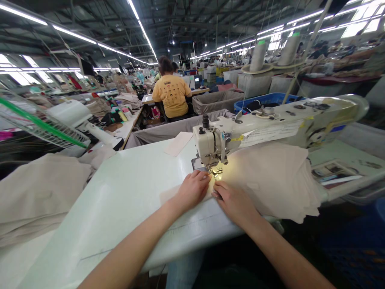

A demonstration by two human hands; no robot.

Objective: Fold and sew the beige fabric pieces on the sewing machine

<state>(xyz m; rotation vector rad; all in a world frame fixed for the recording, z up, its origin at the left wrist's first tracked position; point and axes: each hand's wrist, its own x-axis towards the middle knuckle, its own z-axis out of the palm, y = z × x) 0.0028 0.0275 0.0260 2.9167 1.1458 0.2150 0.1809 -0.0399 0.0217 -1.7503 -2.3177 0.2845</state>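
Below the needle area of a white sewing machine (207,146), my left hand (195,188) lies on a small beige fabric piece (168,194), its fingers bent together near the presser foot. My right hand (230,198) is just to the right, fingers curled in a pinch at the fabric's edge; a small dark object shows between them, too small to name. The machine's lamp lights the spot between my hands. A stack of beige fabric (270,176) lies under the machine arm, right of my right hand. Another beige piece (179,143) rests flat behind the machine head.
Beige fabric (39,192) is piled at the left. A white fan (72,114) with a green-edged guard stands at the back left. Thread cones (258,56) rise behind the machine, near a blue basket (270,98). A person in a yellow shirt (171,94) sits ahead.
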